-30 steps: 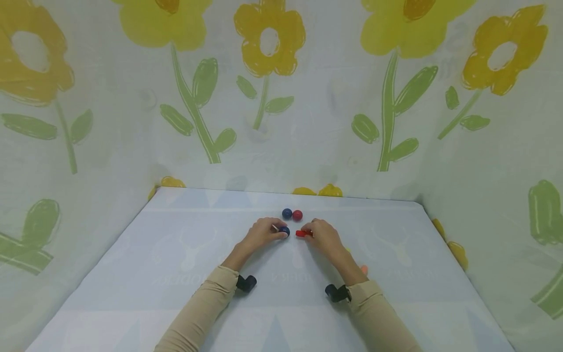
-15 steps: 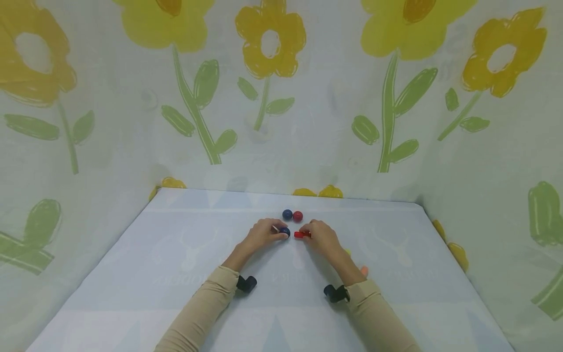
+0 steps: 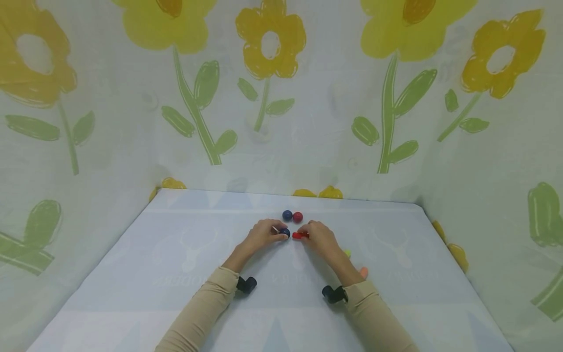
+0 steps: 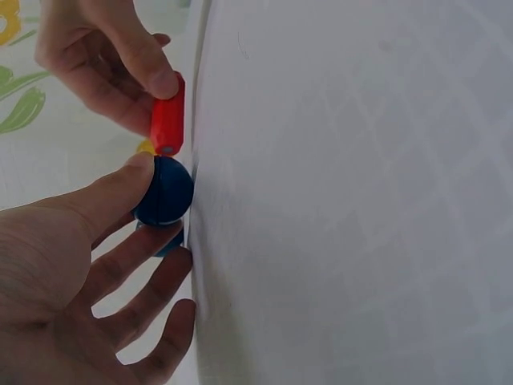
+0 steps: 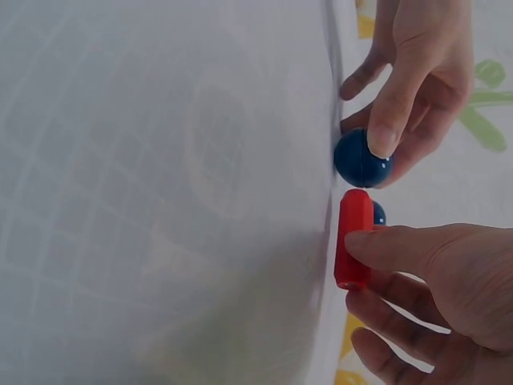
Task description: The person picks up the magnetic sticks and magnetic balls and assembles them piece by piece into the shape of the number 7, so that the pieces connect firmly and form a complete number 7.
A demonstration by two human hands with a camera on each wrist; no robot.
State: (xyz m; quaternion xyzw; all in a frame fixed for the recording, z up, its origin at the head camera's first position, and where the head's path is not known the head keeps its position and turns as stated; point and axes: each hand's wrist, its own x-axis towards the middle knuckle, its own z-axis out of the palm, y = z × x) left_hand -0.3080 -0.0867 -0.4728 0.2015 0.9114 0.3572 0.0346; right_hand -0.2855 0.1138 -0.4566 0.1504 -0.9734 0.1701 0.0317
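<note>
My left hand [image 3: 264, 232] pinches a dark blue ball [image 4: 163, 191] between thumb and fingers, its other fingers spread loosely below in the left wrist view. In my right hand [image 3: 321, 238] is a short red rod [image 5: 353, 241] with flat sides, held between thumb and fingers. A small grey spot shows in the rod's end in the left wrist view. That end points at the ball and lies very close to it. Beyond the hands, a second blue ball [image 3: 287, 215] and a red ball [image 3: 297, 217] rest side by side on the table.
The white patterned cloth covers the table [image 3: 184, 283]. Beside my right forearm lie a yellow-green piece [image 3: 348, 253] and an orange piece [image 3: 363, 272], both partly hidden by the arm. A flower-printed curtain [image 3: 316, 127] stands behind the table and at its sides.
My right hand has moved slightly left with the red rod, narrowing the gap to the blue ball. The left hand stays nearly still, still pinching its ball.
</note>
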